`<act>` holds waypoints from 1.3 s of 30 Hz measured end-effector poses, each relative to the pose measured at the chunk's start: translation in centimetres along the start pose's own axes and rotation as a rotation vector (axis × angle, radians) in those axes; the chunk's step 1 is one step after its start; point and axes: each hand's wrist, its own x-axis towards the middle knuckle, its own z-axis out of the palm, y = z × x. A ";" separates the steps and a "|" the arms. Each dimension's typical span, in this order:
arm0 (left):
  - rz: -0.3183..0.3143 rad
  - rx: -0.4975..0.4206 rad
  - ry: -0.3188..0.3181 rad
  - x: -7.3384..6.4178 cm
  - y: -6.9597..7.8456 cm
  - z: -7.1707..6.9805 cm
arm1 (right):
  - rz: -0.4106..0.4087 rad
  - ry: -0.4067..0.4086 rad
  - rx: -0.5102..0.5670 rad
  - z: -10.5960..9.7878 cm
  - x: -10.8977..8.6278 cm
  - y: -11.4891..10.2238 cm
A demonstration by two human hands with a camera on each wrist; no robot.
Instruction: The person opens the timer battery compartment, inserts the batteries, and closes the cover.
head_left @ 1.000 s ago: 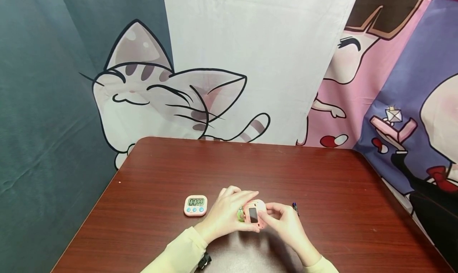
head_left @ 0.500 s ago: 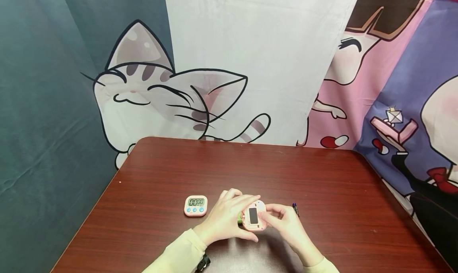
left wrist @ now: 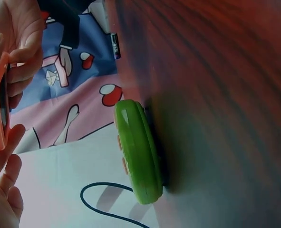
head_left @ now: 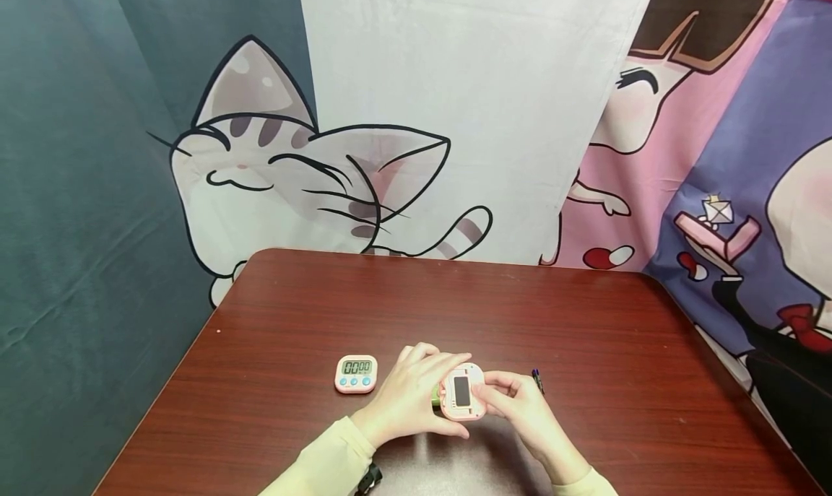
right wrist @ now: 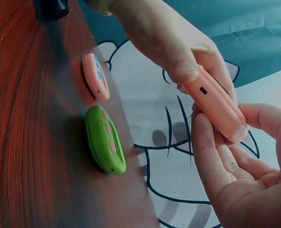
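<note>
A pink timer [head_left: 461,393] is held up off the table, a pale face with a dark rectangle toward the head camera. My right hand [head_left: 523,409] pinches its right edge between thumb and fingers. My left hand [head_left: 416,395] holds its left side; in the right wrist view the left thumb [right wrist: 184,71] lies at the shell's near end, the other fingers partly hidden behind it. Below stands a green timer [left wrist: 139,154] on the table, mostly covered by the left hand in the head view. Left of the hands lies a second pink timer [head_left: 356,375], its display reading 00:00.
The brown table [head_left: 455,301] reaches back to a cartoon-printed curtain [head_left: 507,120]. A small dark pen-like stick [head_left: 536,380] lies just right of the right hand. A black strap [head_left: 369,478] is at the left wrist.
Over the last second the left thumb has come away from the held timer's lower edge, and the timer has turned its face more toward the head camera. The right hand keeps its pinch.
</note>
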 end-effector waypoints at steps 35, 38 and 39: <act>0.064 0.030 -0.006 -0.4 0.2 -0.3 | -0.059 0.080 -0.391 0.3 -0.1 -0.1; 0.066 0.026 0.000 -0.5 0.2 -0.4 | -0.039 0.085 -0.423 0.3 -0.1 -0.2; 0.067 0.027 0.001 -0.5 0.2 -0.4 | -0.034 0.085 -0.427 0.2 -0.1 -0.2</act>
